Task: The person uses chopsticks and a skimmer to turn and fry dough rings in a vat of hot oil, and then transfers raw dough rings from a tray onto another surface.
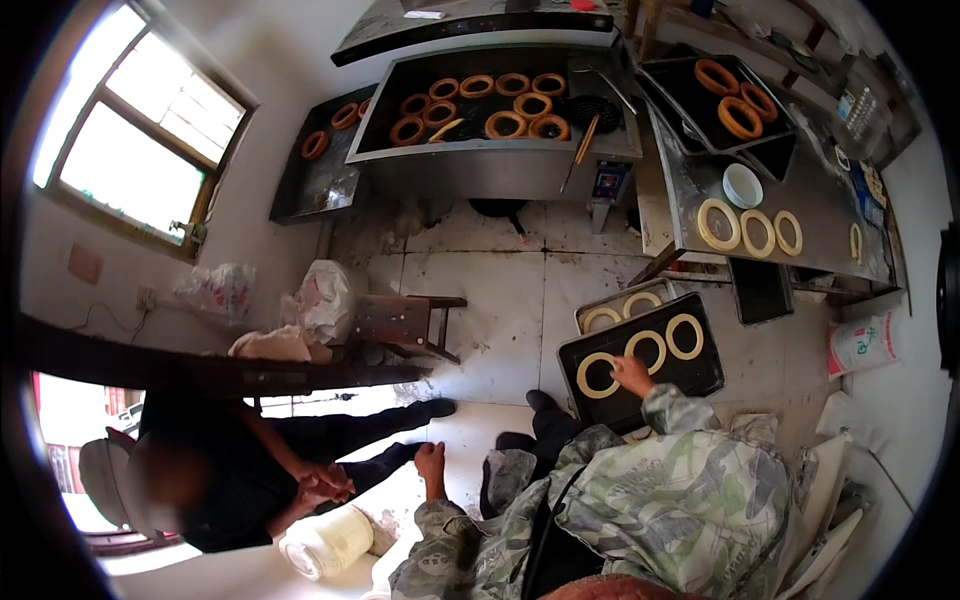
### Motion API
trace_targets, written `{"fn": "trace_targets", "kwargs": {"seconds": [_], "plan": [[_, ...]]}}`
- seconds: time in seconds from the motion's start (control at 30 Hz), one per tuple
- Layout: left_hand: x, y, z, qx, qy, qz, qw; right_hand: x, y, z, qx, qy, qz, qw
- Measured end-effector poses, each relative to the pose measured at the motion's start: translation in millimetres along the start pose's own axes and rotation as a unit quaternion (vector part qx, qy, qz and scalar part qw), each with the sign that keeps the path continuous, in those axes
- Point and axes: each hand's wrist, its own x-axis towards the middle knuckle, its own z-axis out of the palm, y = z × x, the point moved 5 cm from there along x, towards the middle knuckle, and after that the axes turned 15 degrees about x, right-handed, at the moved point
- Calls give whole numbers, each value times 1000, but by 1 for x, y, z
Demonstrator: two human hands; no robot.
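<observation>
My right hand (633, 376) reaches over a black baking tray (655, 387), its fingers closed at the right edge of a pale dough ring (598, 376). A second dough ring (645, 352) and a third dough ring (684, 337) lie beside it on the same tray. Partly beneath this tray is another tray (590, 311) with more pale rings. Away from the trays, my left hand (430, 462) hangs over the floor with curled fingers; nothing shows in it.
Browned rings (478, 86) fill part of a large metal fryer (480, 152) at the back. At right, a metal table (815, 215) bears dough rings, a white bowl (742, 186) and a tray of browned rings (740, 118). A wooden stool (395, 322) and another person (240, 470) are at left.
</observation>
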Motion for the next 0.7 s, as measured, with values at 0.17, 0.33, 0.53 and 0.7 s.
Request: {"fn": "trace_targets", "kwargs": {"seconds": [0.17,0.33,0.53,0.7], "plan": [[43,-48,-17,-2,16,31,999,141,-86,-18,-55,93,-90,990],[131,-10,-27,304,-10,269,914,238,-142,-55,-145,164,-82,972],[262,62,-92,64,27,103,992,298,-194,-89,-206,222,-94,948],[309,164,-121,-58,-60,165,983,330,-182,-129,-237,243,-10,941]]}}
